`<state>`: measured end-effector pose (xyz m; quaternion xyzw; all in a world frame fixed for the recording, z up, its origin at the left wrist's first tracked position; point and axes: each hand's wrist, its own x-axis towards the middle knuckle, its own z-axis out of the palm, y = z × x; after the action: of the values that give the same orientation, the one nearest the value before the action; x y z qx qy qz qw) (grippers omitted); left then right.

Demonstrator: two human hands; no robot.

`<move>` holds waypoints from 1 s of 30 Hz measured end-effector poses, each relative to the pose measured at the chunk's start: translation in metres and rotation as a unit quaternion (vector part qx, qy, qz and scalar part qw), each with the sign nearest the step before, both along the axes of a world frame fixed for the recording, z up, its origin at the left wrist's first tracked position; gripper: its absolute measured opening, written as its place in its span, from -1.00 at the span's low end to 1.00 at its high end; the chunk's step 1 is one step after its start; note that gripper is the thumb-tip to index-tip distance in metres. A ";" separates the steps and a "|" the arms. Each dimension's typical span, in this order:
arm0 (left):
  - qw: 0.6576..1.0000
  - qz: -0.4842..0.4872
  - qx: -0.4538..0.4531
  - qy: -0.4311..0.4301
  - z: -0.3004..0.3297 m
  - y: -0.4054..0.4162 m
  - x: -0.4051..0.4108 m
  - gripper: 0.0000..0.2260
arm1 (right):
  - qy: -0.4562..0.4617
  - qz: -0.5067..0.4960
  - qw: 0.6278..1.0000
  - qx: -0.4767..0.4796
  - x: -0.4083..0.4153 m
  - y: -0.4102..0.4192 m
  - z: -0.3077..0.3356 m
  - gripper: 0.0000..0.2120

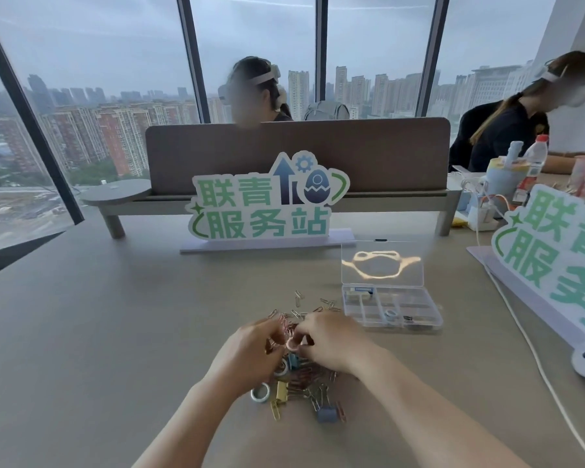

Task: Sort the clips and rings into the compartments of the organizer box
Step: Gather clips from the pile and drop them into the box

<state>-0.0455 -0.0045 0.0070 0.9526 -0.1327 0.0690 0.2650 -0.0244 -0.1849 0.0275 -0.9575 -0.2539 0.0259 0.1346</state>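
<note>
Nearest the camera, a blue-grey binder clip (327, 414) lies at the near edge of the pile of clips and rings (298, 383), with a gold binder clip (281, 394) and a pale ring (260, 392) just beyond it. Above the pile both hands work close together: the right hand (331, 339) pinches a pink ring (291, 344) at its fingertips, while the left hand (250, 352) curls over the heap with pink paper clips at its fingers; whether it grips them I cannot tell.

Risks: the clips look tangled, so lifting the ring may drag others along and scatter them; the ring could also roll off the table if dropped.

Counts: at least four rings on the table, two binder clips clearly seen, paper clips too many and too blurred to count.

Farther right, the clear organizer box (390, 307) stands open, holding one ring (390, 313) and a dark clip.
</note>
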 end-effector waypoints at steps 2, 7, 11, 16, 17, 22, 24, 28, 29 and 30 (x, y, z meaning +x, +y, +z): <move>1.000 -0.015 0.014 -0.008 -0.004 0.005 -0.005 -0.97 | 0.001 -0.006 1.000 -0.012 0.001 0.003 -0.002 -0.83; 0.998 -0.049 0.035 -0.009 -0.010 0.010 -0.012 -0.94 | -0.010 -0.011 0.999 -0.048 0.002 0.009 -0.004 -0.87; 0.997 -0.053 0.059 0.005 -0.009 0.010 -0.014 -0.91 | 0.024 -0.025 0.997 -0.065 0.006 0.012 -0.004 -0.91; 0.995 -0.059 0.080 0.019 -0.004 0.008 -0.011 -0.89 | 0.071 -0.043 0.994 -0.074 0.012 0.018 -0.003 -0.86; 0.994 -0.059 0.085 0.023 -0.002 0.007 -0.011 -0.89 | 0.076 -0.046 0.994 -0.070 0.012 0.018 -0.003 -0.84; 0.988 -0.061 0.133 0.044 0.005 0.001 -0.007 -0.84 | 0.061 -0.054 0.996 -0.040 0.016 0.020 -0.005 -0.86; 0.985 -0.061 0.154 0.053 0.008 -0.002 -0.004 -0.83 | 0.056 -0.056 0.996 -0.029 0.019 0.023 -0.004 -0.86; 0.982 -0.061 0.171 0.053 0.008 -0.006 -0.001 -0.79 | 0.060 -0.052 0.997 -0.011 0.023 0.026 -0.001 -0.86; 0.983 -0.063 0.167 0.049 0.007 -0.006 -0.001 -0.78 | 0.062 -0.052 0.997 -0.006 0.023 0.026 -0.001 -0.85; 0.985 -0.063 0.158 0.043 0.007 -0.005 -0.002 -0.78 | 0.065 -0.051 0.997 -0.004 0.023 0.026 0.000 -0.86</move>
<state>-0.0472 -0.0092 0.0140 0.9743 -0.1900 -0.0108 0.1207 -0.0009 -0.1586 0.0276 -0.9660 -0.1954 0.0823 0.1483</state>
